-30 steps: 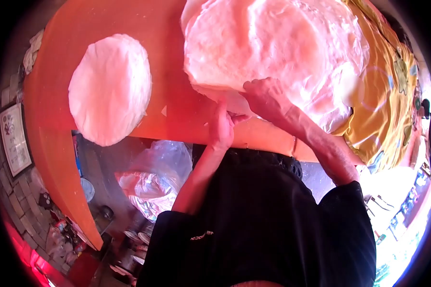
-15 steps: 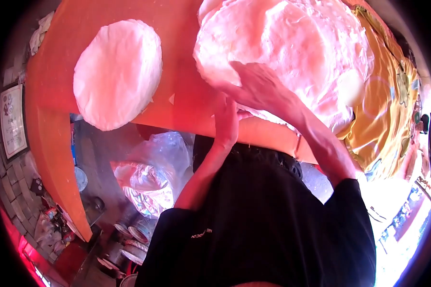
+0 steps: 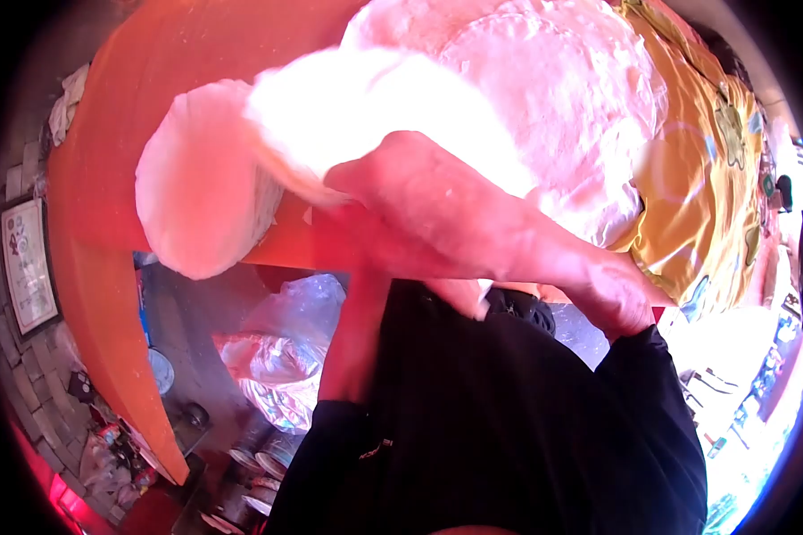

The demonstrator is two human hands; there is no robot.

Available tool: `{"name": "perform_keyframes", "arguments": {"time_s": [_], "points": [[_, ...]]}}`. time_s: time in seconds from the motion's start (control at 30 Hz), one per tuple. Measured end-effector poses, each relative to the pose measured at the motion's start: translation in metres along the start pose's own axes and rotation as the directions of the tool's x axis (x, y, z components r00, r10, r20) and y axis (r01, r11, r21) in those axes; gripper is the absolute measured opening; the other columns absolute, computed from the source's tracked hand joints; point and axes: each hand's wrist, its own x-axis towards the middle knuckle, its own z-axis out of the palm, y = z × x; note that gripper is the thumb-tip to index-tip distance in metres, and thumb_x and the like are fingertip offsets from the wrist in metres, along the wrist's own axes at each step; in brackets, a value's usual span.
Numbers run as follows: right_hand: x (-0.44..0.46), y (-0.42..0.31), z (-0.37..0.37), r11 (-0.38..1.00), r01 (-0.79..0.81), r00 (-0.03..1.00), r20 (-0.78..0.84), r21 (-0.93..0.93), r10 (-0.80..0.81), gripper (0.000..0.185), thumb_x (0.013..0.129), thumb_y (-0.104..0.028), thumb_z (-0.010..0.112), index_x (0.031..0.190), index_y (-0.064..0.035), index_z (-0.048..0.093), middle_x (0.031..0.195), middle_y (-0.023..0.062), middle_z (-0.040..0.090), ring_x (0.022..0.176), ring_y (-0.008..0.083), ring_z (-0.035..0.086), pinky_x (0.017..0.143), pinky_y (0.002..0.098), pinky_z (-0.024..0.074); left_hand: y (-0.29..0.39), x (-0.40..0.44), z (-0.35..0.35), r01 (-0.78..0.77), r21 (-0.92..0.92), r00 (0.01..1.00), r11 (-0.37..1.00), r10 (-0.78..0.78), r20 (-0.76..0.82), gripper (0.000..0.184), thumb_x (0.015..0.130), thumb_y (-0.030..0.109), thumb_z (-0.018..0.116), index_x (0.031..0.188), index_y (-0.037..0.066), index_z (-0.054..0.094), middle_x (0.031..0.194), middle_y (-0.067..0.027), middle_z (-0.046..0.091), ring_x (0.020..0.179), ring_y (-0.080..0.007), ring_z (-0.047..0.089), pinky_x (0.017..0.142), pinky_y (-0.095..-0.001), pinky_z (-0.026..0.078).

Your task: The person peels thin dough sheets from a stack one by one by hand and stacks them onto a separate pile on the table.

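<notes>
A pale flat dough round (image 3: 366,94) is raised off the pile and tilted, blurred and very bright. My right hand (image 3: 370,174) grips its near edge, fingers mostly hidden under it. My left hand (image 3: 343,227) is beneath the right wrist, close to the same edge; motion blur and the right arm hide its fingers. Another dough round (image 3: 192,187) lies on the orange table at the left, partly overlapped in view by the raised one. To the right, a stack of dough rounds (image 3: 580,116) shows wrinkled, glossy surfaces.
The orange table (image 3: 107,178) has a narrow side part running down at the left. A yellow cloth (image 3: 687,214) lies right of the stack. Below the table edge is a clear plastic bag (image 3: 285,357) of stuff. A framed sheet (image 3: 28,263) is at the far left.
A dough round has come up off the stack and swung left toward the single round. My right hand moved left and down with it, its forearm now crossing in front of my left hand.
</notes>
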Motion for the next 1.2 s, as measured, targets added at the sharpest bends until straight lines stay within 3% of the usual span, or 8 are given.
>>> {"name": "perform_keyframes", "arguments": {"time_s": [0.17,0.23,0.3,0.47,0.67,0.77,0.87,1.2], "points": [[-0.016,0.063,-0.055,0.529,-0.329,0.895,0.079,0.782,0.438,0.020,0.086,-0.014,0.063,0.100,-0.0005,0.066,0.090,0.0063,0.067,0.081,0.0126,0.064,0.072,0.0269,0.0515,0.079,-0.027,-0.001,-0.078,-0.097,0.996,0.992,0.073,-0.054,0.044,0.097,0.036,0.047,0.126,0.004,0.047,0.123,-0.0067,0.053,0.115,-0.0203,0.051,0.095,-0.0358,0.044],[-0.038,0.123,-0.059,0.431,-0.451,0.836,0.202,0.781,0.510,0.031,0.090,-0.014,0.057,0.117,0.0022,0.058,0.106,0.0093,0.064,0.097,0.0198,0.062,0.093,0.0297,0.0472,0.089,-0.027,-0.028,-0.086,-0.047,0.991,0.995,0.081,-0.106,0.046,0.097,0.037,0.046,0.128,0.004,0.046,0.125,-0.0066,0.053,0.117,-0.0213,0.050,0.096,-0.0364,0.043],[-0.057,0.179,-0.032,0.369,-0.547,0.712,0.186,0.751,0.677,0.038,0.082,-0.023,0.068,0.113,-0.0025,0.062,0.098,0.0077,0.065,0.089,0.0159,0.062,0.076,0.0263,0.0499,0.083,-0.015,-0.066,-0.089,0.014,0.982,0.996,0.090,-0.169,0.050,0.097,0.041,0.046,0.131,0.005,0.044,0.129,-0.0079,0.051,0.118,-0.0227,0.049,0.099,-0.0370,0.041],[-0.086,0.187,-0.001,0.359,-0.766,0.460,0.065,0.534,0.885,0.070,0.072,-0.043,0.074,0.127,-0.0062,0.051,0.119,0.0078,0.056,0.112,0.0180,0.050,0.088,0.0308,0.0437,0.054,0.002,-0.052,-0.074,0.340,0.954,0.938,0.166,-0.250,0.043,0.094,0.021,0.055,0.129,-0.003,0.046,0.125,-0.0121,0.053,0.113,-0.0211,0.053,0.096,-0.0333,0.043],[-0.092,0.212,0.008,0.428,-0.799,0.490,0.045,0.422,0.871,0.065,0.074,-0.040,0.074,0.124,-0.0036,0.053,0.111,0.0081,0.060,0.103,0.0159,0.055,0.082,0.0293,0.0462,0.035,0.021,-0.055,-0.099,0.695,0.851,0.712,0.423,-0.311,0.039,0.092,0.018,0.059,0.123,-0.002,0.051,0.115,-0.0111,0.058,0.103,-0.0197,0.058,0.086,-0.0319,0.049],[-0.101,0.246,0.005,0.323,-0.676,0.591,0.226,0.663,0.774,0.053,0.077,-0.035,0.072,0.115,0.0001,0.059,0.103,0.0087,0.063,0.096,0.0156,0.058,0.081,0.0294,0.0468,0.040,0.018,-0.049,-0.072,0.596,0.873,0.800,0.340,-0.350,0.037,0.091,0.017,0.060,0.122,-0.002,0.052,0.112,-0.0111,0.060,0.101,-0.0195,0.059,0.085,-0.0322,0.049],[-0.093,0.220,0.000,0.363,-0.832,0.461,0.159,0.418,0.873,0.046,0.077,-0.026,0.071,0.112,0.0023,0.061,0.101,0.0093,0.063,0.093,0.0184,0.059,0.082,0.0322,0.0468,0.042,0.012,-0.061,-0.124,0.577,0.930,0.807,0.297,-0.216,0.038,0.089,0.012,0.060,0.124,-0.001,0.052,0.120,-0.0089,0.057,0.108,-0.0185,0.056,0.093,-0.0318,0.046],[0.052,0.101,-0.057,0.465,-0.450,0.794,0.103,0.762,0.600,0.032,0.084,-0.011,0.060,0.112,0.0045,0.061,0.108,0.0096,0.064,0.099,0.0177,0.061,0.090,0.0273,0.0465,0.165,0.009,-0.031,-0.133,0.464,0.928,0.876,0.274,-0.251,0.039,0.084,0.010,0.063,0.121,-0.001,0.055,0.108,-0.0079,0.062,0.096,-0.0156,0.061,0.082,-0.0290,0.051]]}}
